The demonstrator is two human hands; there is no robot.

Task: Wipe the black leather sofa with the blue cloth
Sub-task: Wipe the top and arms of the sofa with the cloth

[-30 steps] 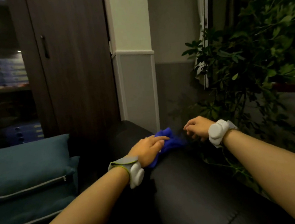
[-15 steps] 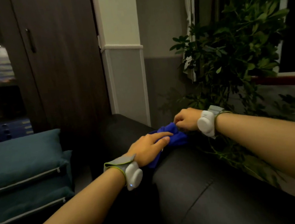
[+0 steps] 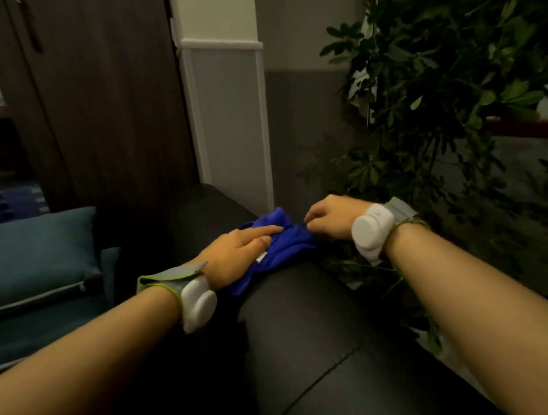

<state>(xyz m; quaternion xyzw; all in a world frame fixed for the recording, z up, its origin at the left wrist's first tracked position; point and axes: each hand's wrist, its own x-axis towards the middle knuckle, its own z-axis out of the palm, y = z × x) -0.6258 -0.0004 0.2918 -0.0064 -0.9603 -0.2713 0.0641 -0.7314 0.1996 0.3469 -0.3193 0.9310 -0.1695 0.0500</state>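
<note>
**A:** Eyes on the blue cloth (image 3: 275, 246), bunched up on the rounded top of the black leather sofa (image 3: 319, 332), close to its far end. Where are the hands?

**B:** Left hand (image 3: 237, 255) lies flat on the near-left part of the cloth, fingers stretched out straight and pressing it into the leather. A small white tag peeks out of the cloth just beside the thumb.

**A:** And the right hand (image 3: 331, 217)?

**B:** Just right of the cloth, at its edge. Fingers are curled under, but whether they pinch the fabric I cannot tell; the fingertips are hidden from here.

**A:** Anything else around the cloth?

**B:** White pods on grey straps ride both wrists. Left of the cloth, lower down, a teal cushion (image 3: 27, 258). Right of it, a leafy plant (image 3: 439, 76) leaning in beside the sofa. Beyond the cloth, a dark wooden cabinet (image 3: 107, 96).
</note>
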